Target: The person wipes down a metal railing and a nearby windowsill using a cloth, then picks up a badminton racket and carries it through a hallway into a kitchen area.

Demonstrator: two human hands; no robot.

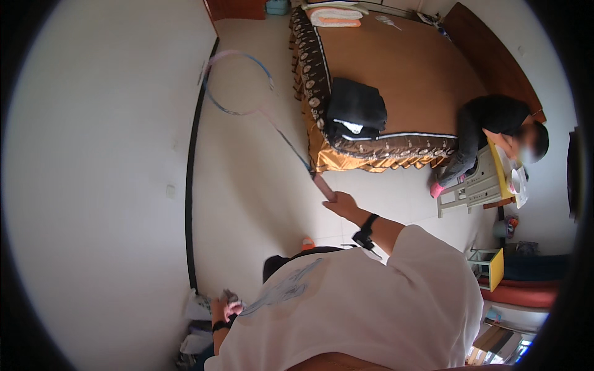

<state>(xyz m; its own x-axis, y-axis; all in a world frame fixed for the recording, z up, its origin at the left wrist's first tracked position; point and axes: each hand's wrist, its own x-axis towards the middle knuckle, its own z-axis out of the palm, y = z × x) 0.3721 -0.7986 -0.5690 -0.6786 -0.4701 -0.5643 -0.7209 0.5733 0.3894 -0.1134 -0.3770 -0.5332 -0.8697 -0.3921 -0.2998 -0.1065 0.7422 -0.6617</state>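
Note:
My right hand (342, 205) grips the handle of a badminton racket (293, 149), arm stretched out in front of me. The racket slants up and to the left, its blue and pink head appearing over the floor close to the wall's dark skirting; motion blur hides the strings. A black band with a dark device circles my right wrist. Low on the left, my left hand (222, 310) is beside my body with its fingers bent. Something crumpled, grey and pinkish (230, 297), shows at those fingers, but I cannot tell whether they hold it.
A white wall (111, 176) runs along the left. Ahead is a bed (413, 79) bearing folded dark clothing (356, 104). To the right, a person (494, 113) leans over a small yellow-topped table (500, 174). Behind them stands a yellow-topped stool (496, 270). Bags (197, 343) lie at lower left.

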